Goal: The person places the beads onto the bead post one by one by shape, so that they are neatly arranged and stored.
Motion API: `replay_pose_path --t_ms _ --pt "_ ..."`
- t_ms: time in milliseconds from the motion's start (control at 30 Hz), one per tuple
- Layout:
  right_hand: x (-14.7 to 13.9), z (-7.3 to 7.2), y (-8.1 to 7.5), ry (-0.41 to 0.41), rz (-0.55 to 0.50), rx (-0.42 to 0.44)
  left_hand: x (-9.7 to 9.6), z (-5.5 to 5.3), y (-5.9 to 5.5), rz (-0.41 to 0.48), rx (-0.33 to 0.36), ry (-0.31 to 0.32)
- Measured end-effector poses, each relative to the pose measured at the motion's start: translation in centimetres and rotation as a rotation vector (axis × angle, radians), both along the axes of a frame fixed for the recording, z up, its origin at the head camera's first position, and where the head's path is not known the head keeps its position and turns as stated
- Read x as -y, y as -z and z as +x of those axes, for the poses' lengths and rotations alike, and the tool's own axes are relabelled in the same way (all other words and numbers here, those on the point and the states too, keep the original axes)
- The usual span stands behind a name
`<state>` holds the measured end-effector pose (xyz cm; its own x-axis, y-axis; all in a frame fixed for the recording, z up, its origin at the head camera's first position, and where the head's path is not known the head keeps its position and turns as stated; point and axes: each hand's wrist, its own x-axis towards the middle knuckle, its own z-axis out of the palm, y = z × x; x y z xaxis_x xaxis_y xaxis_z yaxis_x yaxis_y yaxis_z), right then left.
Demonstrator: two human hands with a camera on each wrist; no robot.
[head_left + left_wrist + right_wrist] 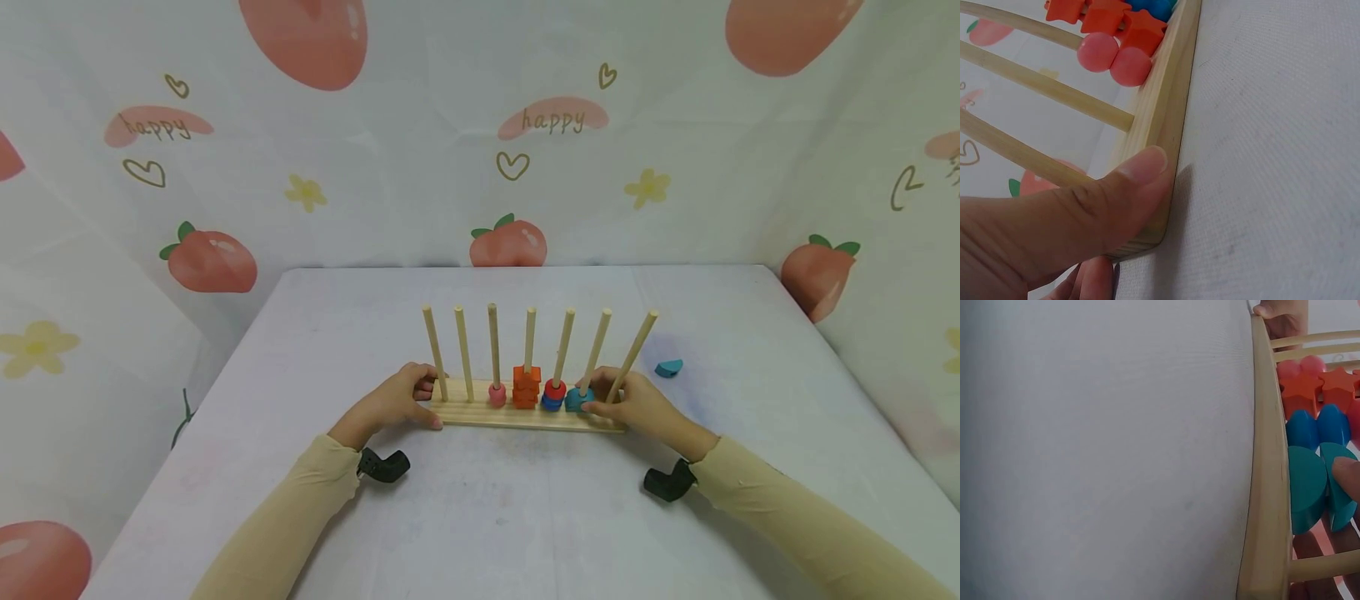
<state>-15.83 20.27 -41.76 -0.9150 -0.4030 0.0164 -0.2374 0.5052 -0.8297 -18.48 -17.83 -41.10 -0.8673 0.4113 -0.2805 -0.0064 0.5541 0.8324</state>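
A wooden peg board [480, 415] with several upright pegs stands on the table. My left hand [393, 400] grips its left end, thumb on the front edge and fingers behind. At the right end, my right hand [637, 402] pinches a teal half-round block [1335, 481] on a peg, with its thumb against the face. Beneath that lies another teal half-round block [1305, 487] against the base. To their left, other pegs carry red and blue pieces [553, 397], orange star blocks [527, 387] and pink beads [1130, 66]. The two leftmost pegs and the rightmost peg are bare.
A loose teal half-round block [669, 368] lies on the white-covered table [495, 517] behind and right of the right hand. Behind the table hangs a printed cloth [420, 167]. Dark wrist devices [386, 467] sit below both sleeves.
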Motion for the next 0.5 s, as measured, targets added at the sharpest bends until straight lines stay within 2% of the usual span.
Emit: replay_pose_path --t_ms 133,367,500 --pt "0.06 0.18 -0.24 0.004 0.015 -0.006 0.04 0.02 0.02 0.008 0.003 0.000" --pt "0.16 0.12 0.12 -0.013 -0.086 0.019 0.13 0.13 -0.17 0.019 0.006 0.006" --pt "-0.37 0.08 -0.22 -0.004 -0.073 0.020 0.08 0.17 -0.23 0.013 0.010 0.000"
